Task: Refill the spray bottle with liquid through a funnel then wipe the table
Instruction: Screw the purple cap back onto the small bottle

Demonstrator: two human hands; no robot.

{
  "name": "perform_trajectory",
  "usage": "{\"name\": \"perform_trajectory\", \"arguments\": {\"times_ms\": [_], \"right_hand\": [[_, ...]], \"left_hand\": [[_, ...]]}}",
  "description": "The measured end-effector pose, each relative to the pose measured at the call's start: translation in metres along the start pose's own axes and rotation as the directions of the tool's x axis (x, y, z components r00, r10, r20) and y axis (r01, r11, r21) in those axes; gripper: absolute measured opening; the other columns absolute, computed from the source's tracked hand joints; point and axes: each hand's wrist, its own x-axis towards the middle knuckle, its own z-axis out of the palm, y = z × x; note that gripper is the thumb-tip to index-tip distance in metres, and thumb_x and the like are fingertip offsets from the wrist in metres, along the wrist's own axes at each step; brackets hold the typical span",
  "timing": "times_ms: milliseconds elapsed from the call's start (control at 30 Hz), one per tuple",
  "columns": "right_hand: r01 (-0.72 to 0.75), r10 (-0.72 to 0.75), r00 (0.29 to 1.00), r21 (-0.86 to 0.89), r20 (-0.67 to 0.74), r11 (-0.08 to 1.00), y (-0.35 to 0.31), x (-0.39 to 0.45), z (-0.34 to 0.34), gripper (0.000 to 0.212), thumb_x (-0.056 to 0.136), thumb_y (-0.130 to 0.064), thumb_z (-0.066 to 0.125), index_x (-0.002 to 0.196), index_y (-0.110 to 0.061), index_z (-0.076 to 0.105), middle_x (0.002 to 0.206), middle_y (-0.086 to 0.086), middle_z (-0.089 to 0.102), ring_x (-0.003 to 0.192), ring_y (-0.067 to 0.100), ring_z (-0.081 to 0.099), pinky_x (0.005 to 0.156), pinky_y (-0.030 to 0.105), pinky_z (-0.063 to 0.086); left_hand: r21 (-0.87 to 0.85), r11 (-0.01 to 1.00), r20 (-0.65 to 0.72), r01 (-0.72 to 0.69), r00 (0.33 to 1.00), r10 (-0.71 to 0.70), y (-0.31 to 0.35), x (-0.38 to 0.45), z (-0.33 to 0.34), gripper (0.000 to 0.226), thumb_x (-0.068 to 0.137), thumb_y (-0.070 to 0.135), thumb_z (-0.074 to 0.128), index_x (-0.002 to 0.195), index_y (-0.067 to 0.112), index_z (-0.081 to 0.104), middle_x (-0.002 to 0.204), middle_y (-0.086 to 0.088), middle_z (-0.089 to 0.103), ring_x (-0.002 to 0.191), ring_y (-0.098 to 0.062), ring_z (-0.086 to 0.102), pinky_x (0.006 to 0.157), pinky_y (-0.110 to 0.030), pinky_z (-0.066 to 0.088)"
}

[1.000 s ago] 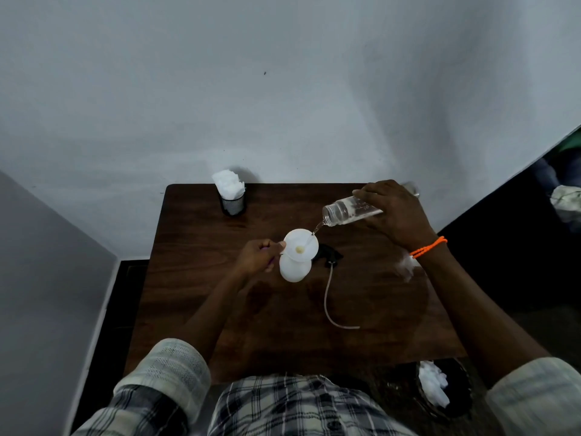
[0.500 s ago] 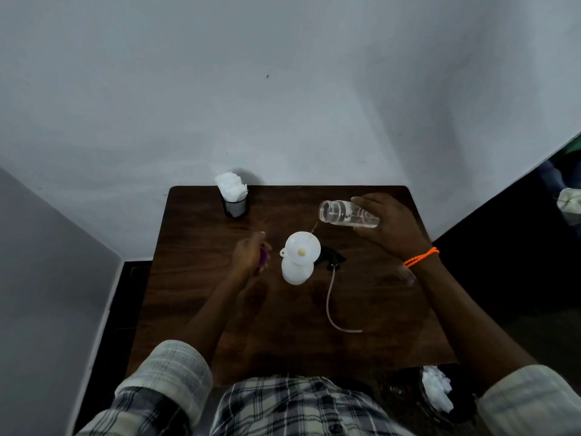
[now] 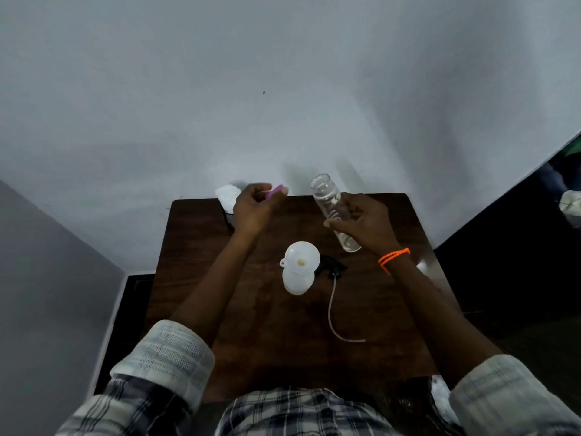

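A white spray bottle [image 3: 298, 281] stands in the middle of the brown table [image 3: 377, 309] with a white funnel [image 3: 302, 258] in its neck. Its black spray head [image 3: 331, 268] with a long clear tube [image 3: 333, 313] lies just to the right. My right hand [image 3: 369, 226] holds a clear, nearly empty bottle [image 3: 333, 209] upright, its open mouth up, above the table's far right. My left hand [image 3: 256, 207] is raised at the far edge, fingers closed on a small purple cap [image 3: 276, 190].
A dark cup stuffed with white tissue [image 3: 228, 195] stands at the table's far left corner, partly behind my left hand. A dark bin with white paper [image 3: 440, 394] sits on the floor at the near right. A grey wall rises just behind the table.
My right hand stopped pouring, turned the clear bottle upright and lifted it. My left hand let go of the funnel and rose toward the far edge with the purple cap.
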Motion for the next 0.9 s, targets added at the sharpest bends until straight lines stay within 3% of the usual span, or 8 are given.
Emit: {"name": "perform_trajectory", "arguments": {"times_ms": [133,267,333,467,633,900], "right_hand": [[-0.107,0.101,0.994,0.217,0.04,0.97,-0.018,0.006,0.01,0.042,0.061,-0.024,0.098,0.098,-0.019,0.077,0.092,0.0,0.078,0.09,0.022,0.075,0.082,0.04,0.061],[-0.152,0.134,0.988,0.387,0.073,0.909,-0.034,0.007,0.016,0.036,0.065,-0.011,0.095,0.097,-0.016,0.077,0.092,0.0,0.079,0.089,0.015,0.076,0.079,0.027,0.058],[-0.16,0.145,0.987,0.401,0.069,0.902,-0.036,0.006,0.017,0.038,0.066,-0.01,0.094,0.1,-0.01,0.077,0.094,0.003,0.079,0.09,0.017,0.076,0.08,0.027,0.058],[-0.175,0.153,0.984,0.373,0.088,0.911,-0.038,0.007,0.013,0.049,0.066,-0.018,0.095,0.11,-0.009,0.076,0.1,0.003,0.079,0.096,0.018,0.075,0.087,0.034,0.061],[-0.183,0.154,0.982,0.351,0.109,0.918,-0.037,0.005,0.01,0.031,0.066,-0.016,0.094,0.091,-0.02,0.076,0.092,0.004,0.078,0.091,0.024,0.075,0.086,0.045,0.062],[-0.178,0.15,0.982,0.309,0.113,0.934,-0.045,0.001,0.009,0.036,0.062,-0.02,0.096,0.092,-0.025,0.076,0.09,-0.004,0.078,0.089,0.015,0.075,0.087,0.044,0.061]], "left_hand": [[-0.156,0.977,0.059,-0.148,0.986,0.159,0.039,0.002,0.02,0.038,0.071,0.042,0.089,0.1,0.021,0.075,0.094,-0.003,0.076,0.087,-0.012,0.07,0.087,-0.043,0.061],[-0.167,0.958,0.105,-0.232,0.962,0.252,0.058,0.0,0.031,0.032,0.075,0.03,0.088,0.101,0.019,0.075,0.096,0.003,0.078,0.092,-0.013,0.074,0.09,-0.04,0.06],[-0.183,0.958,0.12,-0.219,0.963,0.243,0.063,-0.001,0.033,0.033,0.073,0.032,0.089,0.101,0.019,0.077,0.097,0.002,0.079,0.095,-0.018,0.075,0.093,-0.046,0.059],[-0.132,0.964,0.158,-0.233,0.955,0.252,0.069,-0.004,0.033,0.036,0.071,0.03,0.092,0.102,0.018,0.078,0.095,0.004,0.079,0.093,-0.013,0.074,0.093,-0.042,0.059],[-0.044,0.955,0.251,-0.294,0.922,0.295,0.071,-0.004,0.026,0.036,0.068,0.031,0.093,0.099,0.019,0.078,0.094,0.002,0.078,0.094,-0.021,0.074,0.092,-0.046,0.059],[0.015,0.913,0.259,-0.408,0.883,0.391,0.068,-0.007,0.02,0.035,0.07,0.033,0.092,0.096,0.017,0.076,0.093,0.005,0.077,0.09,-0.017,0.072,0.088,-0.035,0.059]]}}
